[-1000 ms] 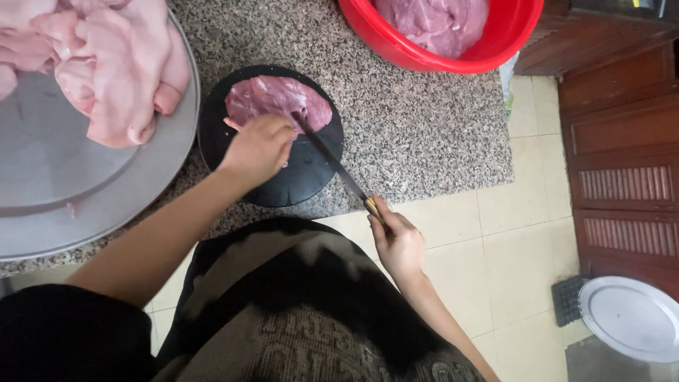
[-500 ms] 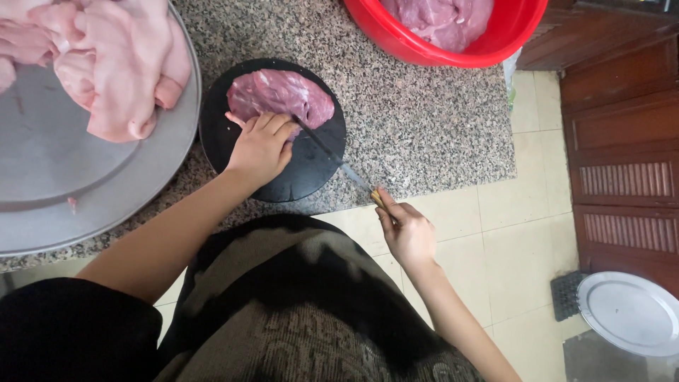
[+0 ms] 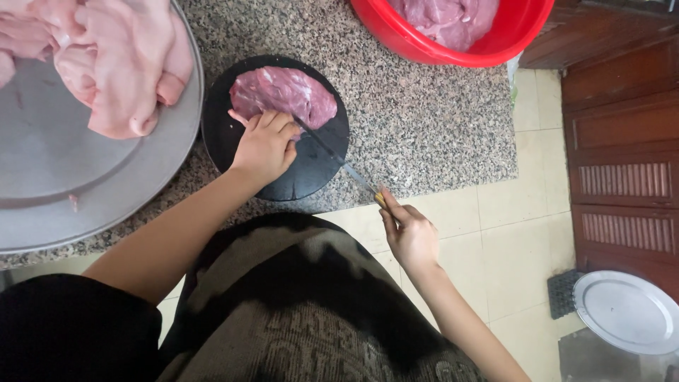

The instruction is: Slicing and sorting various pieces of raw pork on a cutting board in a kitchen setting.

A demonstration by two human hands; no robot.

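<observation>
Head view, looking straight down. Left hand (image 3: 265,145), centre-left of frame, lies palm-down with fingers held together and slightly curled, pressing the near edge of a slab of raw red meat (image 3: 283,94). The meat sits on the far half of a round black cutting board (image 3: 311,170), which rests on a speckled granite worktop (image 3: 424,120). Right hand (image 3: 409,233), centre of frame and just off the worktop's near edge, is closed around the handle of a long knife (image 3: 332,152); only a little yellowish handle shows above the fingers. The blade runs diagonally up and left across the board, its tip reaching the meat right beside the left hand's fingers. Upper left: large round metal tray (image 3: 64,191) carrying a heap of pale pink pork skin and fat (image 3: 120,56), touching or just beside the board's left rim; cannot tell which. Top centre-right: red plastic basin (image 3: 424,46) holding more raw meat. Right edge: dark wooden cabinet doors (image 3: 622,141). Lower right: a round metal lid (image 3: 626,311) above cream floor tiles (image 3: 495,240).
</observation>
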